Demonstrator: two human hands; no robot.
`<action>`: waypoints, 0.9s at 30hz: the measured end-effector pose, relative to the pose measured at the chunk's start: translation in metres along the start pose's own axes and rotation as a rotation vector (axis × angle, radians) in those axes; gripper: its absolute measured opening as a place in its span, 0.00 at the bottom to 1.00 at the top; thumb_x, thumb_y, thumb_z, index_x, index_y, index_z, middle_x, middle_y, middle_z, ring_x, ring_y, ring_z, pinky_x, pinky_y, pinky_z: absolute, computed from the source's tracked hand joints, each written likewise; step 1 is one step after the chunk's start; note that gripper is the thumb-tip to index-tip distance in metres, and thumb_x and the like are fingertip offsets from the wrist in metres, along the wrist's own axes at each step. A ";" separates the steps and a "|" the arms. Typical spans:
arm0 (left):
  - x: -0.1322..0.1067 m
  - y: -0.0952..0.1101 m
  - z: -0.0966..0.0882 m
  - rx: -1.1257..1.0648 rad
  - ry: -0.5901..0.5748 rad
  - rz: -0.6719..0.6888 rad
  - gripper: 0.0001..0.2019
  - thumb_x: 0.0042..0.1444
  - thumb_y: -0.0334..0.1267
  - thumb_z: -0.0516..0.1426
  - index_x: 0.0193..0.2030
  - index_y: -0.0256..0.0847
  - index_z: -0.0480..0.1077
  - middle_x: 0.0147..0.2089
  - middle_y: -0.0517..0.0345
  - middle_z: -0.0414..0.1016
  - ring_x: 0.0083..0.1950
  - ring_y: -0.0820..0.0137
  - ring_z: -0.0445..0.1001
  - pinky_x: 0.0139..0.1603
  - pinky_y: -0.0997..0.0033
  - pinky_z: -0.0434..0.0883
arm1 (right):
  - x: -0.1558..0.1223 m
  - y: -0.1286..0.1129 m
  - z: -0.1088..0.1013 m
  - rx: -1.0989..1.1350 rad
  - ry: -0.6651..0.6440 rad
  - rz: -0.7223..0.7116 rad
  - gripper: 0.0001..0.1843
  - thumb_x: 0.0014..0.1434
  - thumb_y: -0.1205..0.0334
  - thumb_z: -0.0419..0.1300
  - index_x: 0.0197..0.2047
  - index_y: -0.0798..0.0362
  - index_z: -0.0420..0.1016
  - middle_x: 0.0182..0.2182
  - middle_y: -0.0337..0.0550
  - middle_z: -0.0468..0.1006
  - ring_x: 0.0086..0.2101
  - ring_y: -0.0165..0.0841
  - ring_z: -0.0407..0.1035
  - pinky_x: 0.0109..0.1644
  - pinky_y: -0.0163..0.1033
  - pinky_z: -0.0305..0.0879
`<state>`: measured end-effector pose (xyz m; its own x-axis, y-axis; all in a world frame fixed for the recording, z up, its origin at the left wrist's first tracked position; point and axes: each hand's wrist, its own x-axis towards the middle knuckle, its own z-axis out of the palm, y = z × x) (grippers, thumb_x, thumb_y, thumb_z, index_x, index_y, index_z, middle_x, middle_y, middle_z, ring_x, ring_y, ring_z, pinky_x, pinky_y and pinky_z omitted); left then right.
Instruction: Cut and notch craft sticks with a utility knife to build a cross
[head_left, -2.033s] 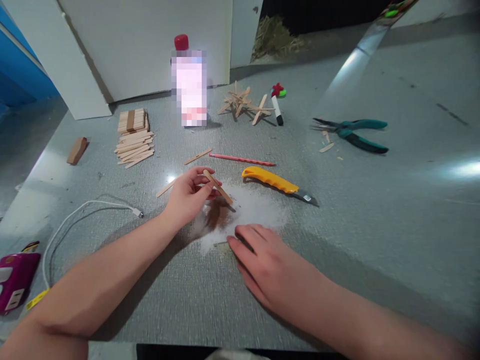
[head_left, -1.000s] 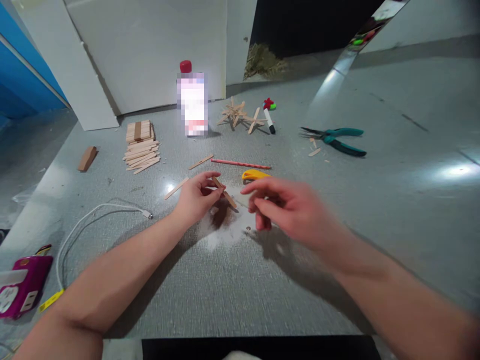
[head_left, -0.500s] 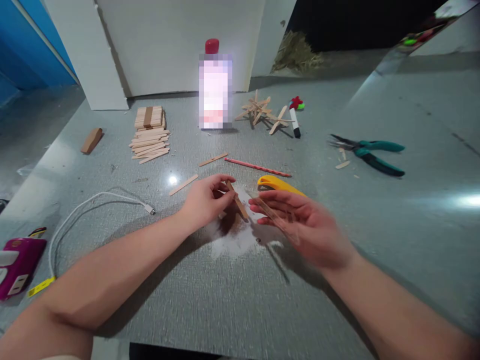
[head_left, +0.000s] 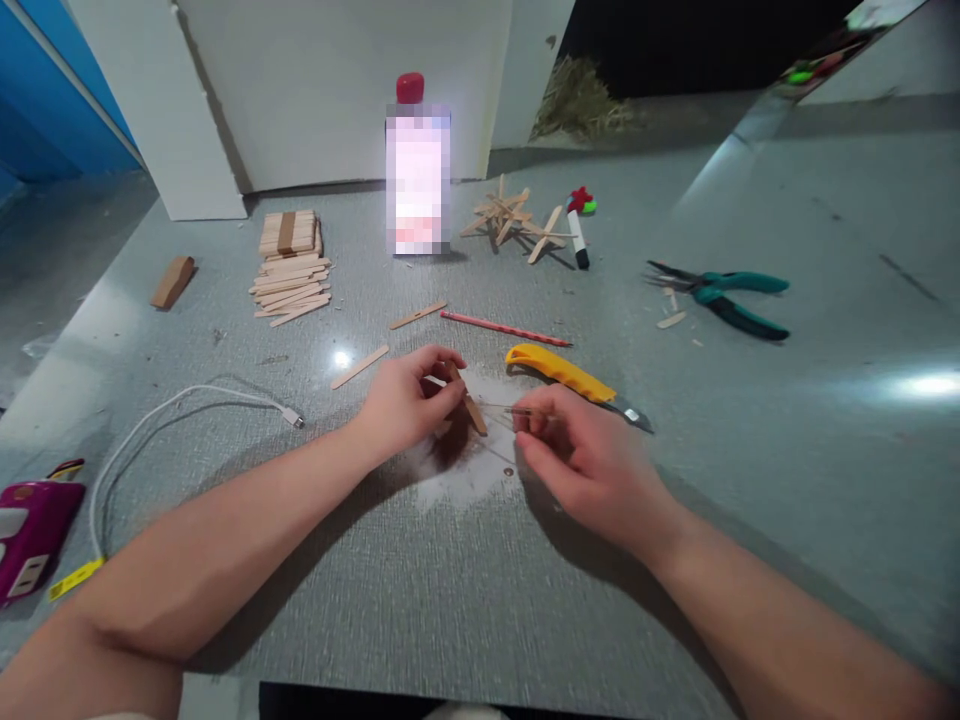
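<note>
The curled fingers of the left hand (head_left: 412, 405) hide part of the wooden stick (head_left: 474, 414). The right hand (head_left: 581, 450) is slightly blurred, its thin piece (head_left: 501, 409) too fine to identify, like the round speck (head_left: 508, 472) toward five o'clock. At eleven, pixelation masks an upright object (head_left: 418, 180); at eight, the edge crops a purple case (head_left: 52, 510).

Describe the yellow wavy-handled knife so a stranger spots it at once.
On the grey table, find the slim reddish pencil. Just nearer the camera lies the yellow knife, dark blade pointing right, its chunky wavy handle far thicker than the pencil.
</note>
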<state>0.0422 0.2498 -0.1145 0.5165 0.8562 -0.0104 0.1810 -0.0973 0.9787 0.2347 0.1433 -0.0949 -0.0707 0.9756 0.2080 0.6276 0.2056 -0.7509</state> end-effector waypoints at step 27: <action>0.000 -0.001 0.002 0.025 -0.028 0.012 0.04 0.61 0.34 0.61 0.39 0.40 0.68 0.35 0.55 0.83 0.32 0.73 0.81 0.33 0.74 0.75 | -0.003 -0.005 0.017 -0.206 0.045 -0.183 0.18 0.67 0.70 0.51 0.56 0.54 0.74 0.46 0.48 0.86 0.41 0.37 0.82 0.44 0.40 0.77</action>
<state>0.0438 0.2483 -0.1162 0.5421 0.8403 -0.0049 0.1950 -0.1202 0.9734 0.2192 0.1409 -0.1024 -0.1656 0.9183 0.3597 0.7521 0.3535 -0.5562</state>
